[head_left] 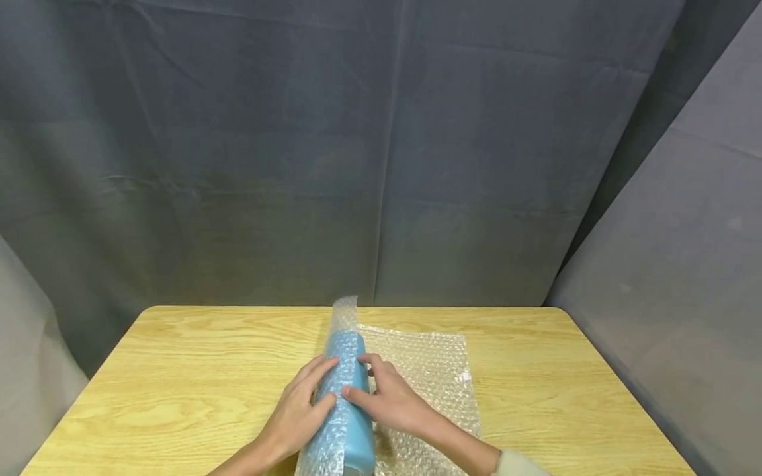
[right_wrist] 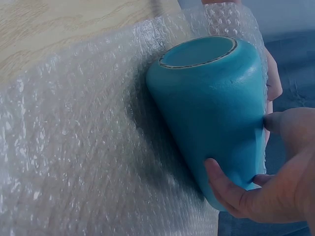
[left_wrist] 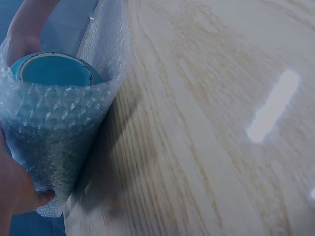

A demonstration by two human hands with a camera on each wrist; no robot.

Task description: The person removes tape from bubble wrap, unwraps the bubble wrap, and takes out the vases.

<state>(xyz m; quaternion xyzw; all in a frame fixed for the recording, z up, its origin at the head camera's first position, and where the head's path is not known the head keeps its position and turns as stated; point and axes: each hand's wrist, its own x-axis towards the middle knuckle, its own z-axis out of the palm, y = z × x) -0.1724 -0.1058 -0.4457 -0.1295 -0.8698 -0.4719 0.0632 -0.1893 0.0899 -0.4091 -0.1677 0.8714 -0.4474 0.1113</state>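
A blue vase lies on its side on a sheet of bubble wrap, whose left part is folded up over it. My left hand holds that folded part against the vase's left side. On the other side, my right hand grips the vase, its thumb near the wrap's edge on top. In the right wrist view the bare side and ringed base of the vase show plainly. From the left wrist, bubble wrap covers the vase's near side, leaving the base visible.
The flat part of the bubble wrap spreads to the right over the wooden table. A narrow end of wrap stands up beyond the vase. Grey curtains hang behind the table, with pale cloth at the right side.
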